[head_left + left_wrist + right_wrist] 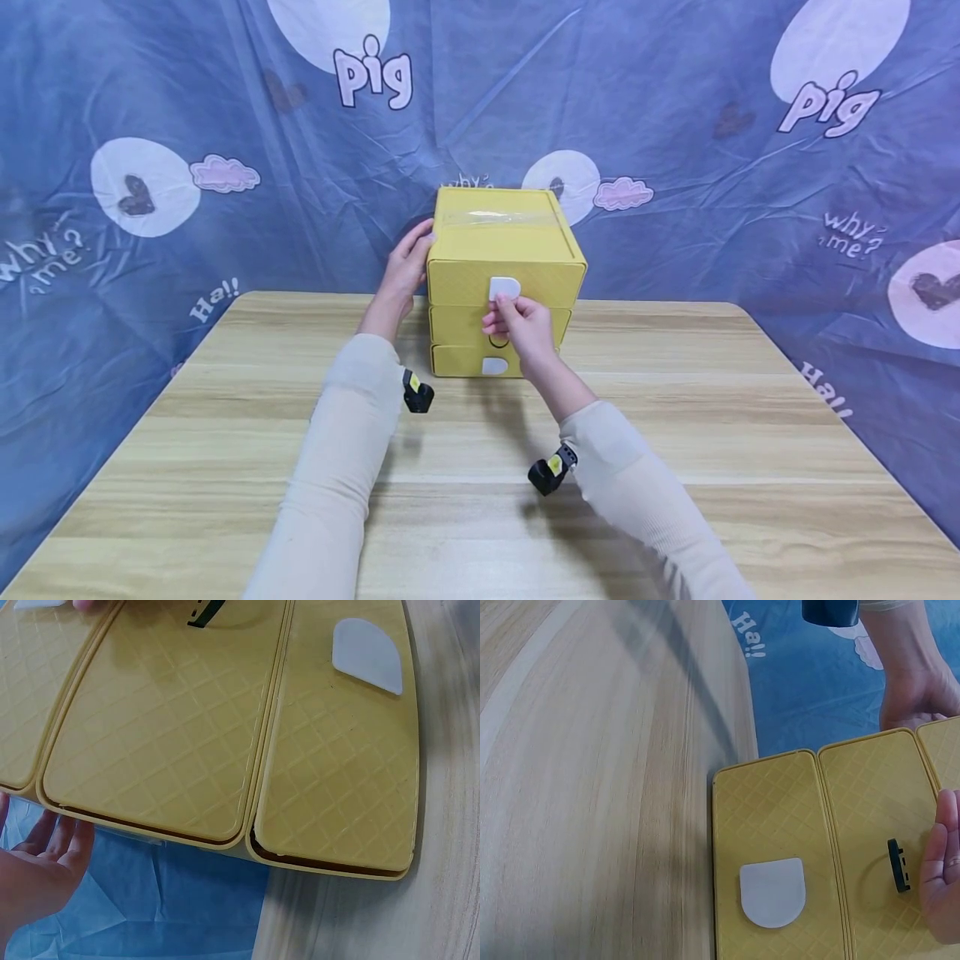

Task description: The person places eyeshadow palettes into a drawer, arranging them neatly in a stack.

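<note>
A yellow three-drawer box [491,247] stands at the back of the table, its drawers stacked and closed in the head view. My left hand [407,265] rests against its left side, the fingers extended along the wall near the upper edge. With thumb and fingers, my right hand [528,329] pinches the lower part of the white tab handle [504,287] on the top drawer. On the middle drawer is a dark green handle [898,866], seen in the right wrist view. The bottom drawer carries another white tab [774,894].
A wood-grain table [465,517] extends in front of the box and to both sides. Behind it hangs a blue printed cloth [315,200]. Clear tape [495,217] crosses the box's top. Black wrist cameras [551,471] sit on both sleeves.
</note>
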Demonstrator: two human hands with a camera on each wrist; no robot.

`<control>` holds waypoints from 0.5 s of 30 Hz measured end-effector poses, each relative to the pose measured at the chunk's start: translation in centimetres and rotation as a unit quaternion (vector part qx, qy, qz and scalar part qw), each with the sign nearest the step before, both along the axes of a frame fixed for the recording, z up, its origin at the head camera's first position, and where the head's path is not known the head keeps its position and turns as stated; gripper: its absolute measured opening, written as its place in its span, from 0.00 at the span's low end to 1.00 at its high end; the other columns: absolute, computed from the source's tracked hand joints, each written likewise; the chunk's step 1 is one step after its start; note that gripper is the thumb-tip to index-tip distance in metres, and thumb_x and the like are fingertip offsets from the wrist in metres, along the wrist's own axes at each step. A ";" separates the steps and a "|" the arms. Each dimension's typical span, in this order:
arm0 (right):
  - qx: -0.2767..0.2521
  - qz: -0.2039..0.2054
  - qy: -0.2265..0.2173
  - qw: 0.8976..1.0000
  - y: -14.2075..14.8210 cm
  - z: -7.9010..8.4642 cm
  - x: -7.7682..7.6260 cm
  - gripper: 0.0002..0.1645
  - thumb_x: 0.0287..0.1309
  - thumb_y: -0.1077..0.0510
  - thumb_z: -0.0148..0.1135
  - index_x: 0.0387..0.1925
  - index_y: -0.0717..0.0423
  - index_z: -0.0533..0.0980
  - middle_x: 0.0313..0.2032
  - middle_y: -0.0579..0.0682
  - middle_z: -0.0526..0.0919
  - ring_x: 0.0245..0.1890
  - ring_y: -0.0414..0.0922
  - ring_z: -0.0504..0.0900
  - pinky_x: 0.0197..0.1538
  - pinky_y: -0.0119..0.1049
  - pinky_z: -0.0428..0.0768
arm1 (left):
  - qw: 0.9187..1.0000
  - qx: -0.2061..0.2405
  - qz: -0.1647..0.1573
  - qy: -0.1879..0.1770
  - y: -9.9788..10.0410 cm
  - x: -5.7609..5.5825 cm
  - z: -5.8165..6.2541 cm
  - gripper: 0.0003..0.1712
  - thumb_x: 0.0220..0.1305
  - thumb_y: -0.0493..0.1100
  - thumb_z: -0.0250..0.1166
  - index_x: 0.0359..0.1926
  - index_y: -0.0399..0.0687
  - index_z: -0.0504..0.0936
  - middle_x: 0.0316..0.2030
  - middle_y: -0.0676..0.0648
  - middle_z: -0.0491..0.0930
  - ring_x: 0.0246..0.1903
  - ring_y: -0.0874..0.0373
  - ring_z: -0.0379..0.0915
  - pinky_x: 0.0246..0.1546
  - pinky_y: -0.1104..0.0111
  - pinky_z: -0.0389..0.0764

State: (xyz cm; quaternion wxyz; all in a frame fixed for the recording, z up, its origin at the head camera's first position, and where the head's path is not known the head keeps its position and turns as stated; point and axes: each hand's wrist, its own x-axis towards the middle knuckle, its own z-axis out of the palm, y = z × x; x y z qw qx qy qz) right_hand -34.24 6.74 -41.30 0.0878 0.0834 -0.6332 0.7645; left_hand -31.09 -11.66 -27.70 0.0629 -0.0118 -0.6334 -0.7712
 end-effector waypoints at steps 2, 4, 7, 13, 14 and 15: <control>0.001 -0.001 0.001 1.000 0.0 0.0 0.0 0.27 0.46 0.41 0.58 0.31 0.63 0.77 0.25 0.61 0.79 0.22 0.54 0.78 0.24 0.41 0.76 | 1.000 0.003 -0.002 0.000 0.0 0.0 0.0 0.24 0.58 0.48 0.54 0.57 0.56 0.67 0.53 0.52 0.66 0.43 0.58 0.66 0.43 0.65 0.66; 0.005 0.000 0.001 1.000 0.1 0.0 0.0 0.27 0.47 0.41 0.58 0.31 0.62 0.77 0.25 0.61 0.79 0.22 0.54 0.78 0.24 0.40 0.76 | 1.000 0.004 -0.004 0.000 0.0 -0.1 0.0 0.25 0.57 0.48 0.54 0.57 0.56 0.67 0.54 0.52 0.65 0.45 0.57 0.65 0.45 0.64 0.66; 0.014 0.003 -0.001 1.000 0.1 0.0 -0.1 0.27 0.47 0.40 0.57 0.31 0.61 0.77 0.25 0.60 0.79 0.22 0.54 0.78 0.24 0.40 0.76 | 1.000 0.005 -0.005 0.000 -0.1 -0.1 0.0 0.24 0.57 0.48 0.55 0.57 0.56 0.68 0.54 0.52 0.64 0.46 0.57 0.64 0.46 0.63 0.65; 0.042 0.030 -0.032 0.998 0.0 1.8 1.6 0.27 0.48 0.41 0.56 0.33 0.63 0.76 0.26 0.60 0.79 0.22 0.53 0.78 0.28 0.42 0.76 | 1.000 0.004 -0.006 -0.001 -0.3 0.0 0.1 0.25 0.57 0.48 0.55 0.57 0.56 0.68 0.55 0.53 0.63 0.48 0.57 0.63 0.48 0.62 0.63; 0.059 0.043 -0.045 0.996 -0.2 3.4 3.0 0.27 0.50 0.42 0.55 0.34 0.65 0.76 0.26 0.60 0.79 0.22 0.52 0.78 0.31 0.44 0.76 | 1.000 0.004 -0.006 0.000 -0.3 0.0 0.1 0.25 0.57 0.47 0.55 0.57 0.56 0.68 0.55 0.53 0.64 0.48 0.57 0.63 0.48 0.62 0.63; 0.081 0.062 -0.056 0.993 -0.4 4.9 4.5 0.27 0.53 0.44 0.54 0.36 0.67 0.74 0.27 0.60 0.79 0.23 0.51 0.78 0.34 0.45 0.75 | 1.000 0.003 -0.005 0.000 -0.3 0.0 0.2 0.25 0.57 0.48 0.55 0.57 0.56 0.68 0.55 0.53 0.64 0.49 0.58 0.63 0.48 0.62 0.63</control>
